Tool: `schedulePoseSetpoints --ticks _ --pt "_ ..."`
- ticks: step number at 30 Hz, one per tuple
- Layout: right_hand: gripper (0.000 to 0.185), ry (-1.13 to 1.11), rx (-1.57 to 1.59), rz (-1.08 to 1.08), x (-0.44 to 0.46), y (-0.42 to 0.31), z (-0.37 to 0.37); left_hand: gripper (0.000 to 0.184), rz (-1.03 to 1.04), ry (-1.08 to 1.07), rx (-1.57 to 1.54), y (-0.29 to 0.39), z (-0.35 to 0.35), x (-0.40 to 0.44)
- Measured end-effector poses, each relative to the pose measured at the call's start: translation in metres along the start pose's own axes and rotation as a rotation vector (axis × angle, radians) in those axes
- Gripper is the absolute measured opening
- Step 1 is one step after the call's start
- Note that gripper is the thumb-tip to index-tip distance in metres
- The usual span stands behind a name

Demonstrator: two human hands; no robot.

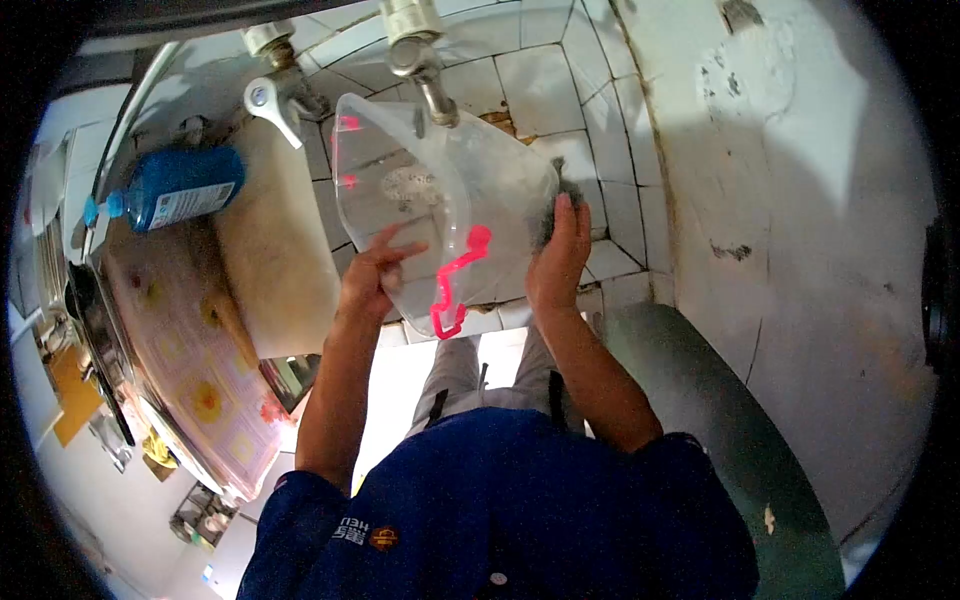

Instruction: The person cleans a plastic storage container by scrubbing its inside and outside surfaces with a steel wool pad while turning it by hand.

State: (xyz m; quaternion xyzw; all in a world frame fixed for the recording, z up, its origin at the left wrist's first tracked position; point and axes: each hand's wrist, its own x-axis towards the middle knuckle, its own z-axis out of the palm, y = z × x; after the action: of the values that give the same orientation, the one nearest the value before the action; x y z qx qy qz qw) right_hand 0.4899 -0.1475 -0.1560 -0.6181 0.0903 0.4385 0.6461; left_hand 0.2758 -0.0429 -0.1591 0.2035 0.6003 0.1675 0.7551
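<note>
A clear plastic tub (505, 180) is tilted in the white-tiled sink, below the metal tap (433, 88). A bright pink handle (447, 283) hangs at its near side, and small pink marks show at its left edge. My left hand (370, 275) grips the tub's left edge, with some fingers extended over the wall. At the tub's right side, my right hand (562, 255) presses a dark grey scouring pad (547, 218) against the outer wall. Part of the pad is hidden behind the fingers.
A blue soap bottle (190, 187) lies on the ledge to the left, near a tap with a white lever (275, 108). Below it is a patterned cloth (190, 350). A tiled wall (770, 200) rises at the right, above a grey-green panel (700, 400).
</note>
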Motion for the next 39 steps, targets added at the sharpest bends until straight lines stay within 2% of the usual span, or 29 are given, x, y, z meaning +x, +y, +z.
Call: schedulePoseSetpoints --ticks 3,5,9,11,13,15,17,19,21,23,27,29,32,33,35,37,39 --pt "0.052 0.017 -0.275 -0.189 -0.032 -0.008 0.005 0.063 -0.054 0.062 -0.018 0.007 0.014 -0.007" --pt "0.048 0.018 -0.233 -0.16 -0.046 0.022 -0.003 0.066 -0.056 0.049 -0.115 0.009 0.016 -0.011" --pt "0.049 0.001 -0.254 -0.145 -0.017 0.002 -0.003 0.065 -0.029 0.091 -0.077 0.014 0.024 -0.019" --pt "0.053 -0.145 -0.285 -0.127 0.008 -0.037 0.004 0.064 -0.017 0.064 0.002 0.006 0.009 -0.009" --pt "0.054 -0.113 -0.291 -0.142 0.004 -0.036 0.003 0.063 0.0 0.035 0.08 0.006 0.01 -0.01" --pt "0.054 -0.083 -0.301 -0.169 -0.01 -0.025 0.004 0.063 -0.042 0.042 -0.058 0.008 0.019 -0.013" --pt "0.049 0.0 -0.243 -0.046 -0.039 0.009 -0.001 0.062 -0.044 0.054 -0.113 0.009 0.013 -0.008" --pt "0.05 -0.008 -0.223 -0.032 -0.038 0.014 -0.001 0.062 -0.045 0.075 -0.163 0.013 0.014 -0.013" --pt "0.051 -0.013 -0.196 -0.015 -0.026 0.008 0.001 0.062 -0.026 0.047 -0.061 0.018 0.018 -0.021" --pt "0.059 -0.191 -0.252 -0.019 0.011 -0.025 0.004 0.062 -0.026 0.052 -0.013 0.01 0.0 -0.009" --pt "0.064 -0.229 -0.285 -0.026 0.015 -0.039 0.002 0.065 -0.01 0.051 0.057 0.013 0.017 -0.021" --pt "0.061 0.014 -0.021 0.041 -0.016 0.007 -0.008 0.068 0.006 0.052 0.045 0.007 -0.001 -0.008" --pt "0.06 0.038 -0.01 0.028 -0.03 0.051 -0.018 0.069 0.016 0.044 0.109 0.006 -0.007 -0.006" --pt "0.06 0.037 -0.01 0.029 -0.022 0.044 -0.017 0.069 0.019 0.039 0.091 0.005 -0.007 -0.005" --pt "0.06 -0.119 0.041 0.048 0.01 0.015 -0.009 0.068 0.02 0.039 0.081 0.004 -0.01 -0.007" --pt "0.059 -0.176 0.118 0.065 0.037 -0.009 -0.001 0.065 -0.001 -0.052 0.086 0.003 -0.013 -0.01" --pt "0.059 -0.232 0.19 0.076 0.035 -0.009 0.0 0.062 -0.007 0.017 0.062 0.004 0.0 -0.016"
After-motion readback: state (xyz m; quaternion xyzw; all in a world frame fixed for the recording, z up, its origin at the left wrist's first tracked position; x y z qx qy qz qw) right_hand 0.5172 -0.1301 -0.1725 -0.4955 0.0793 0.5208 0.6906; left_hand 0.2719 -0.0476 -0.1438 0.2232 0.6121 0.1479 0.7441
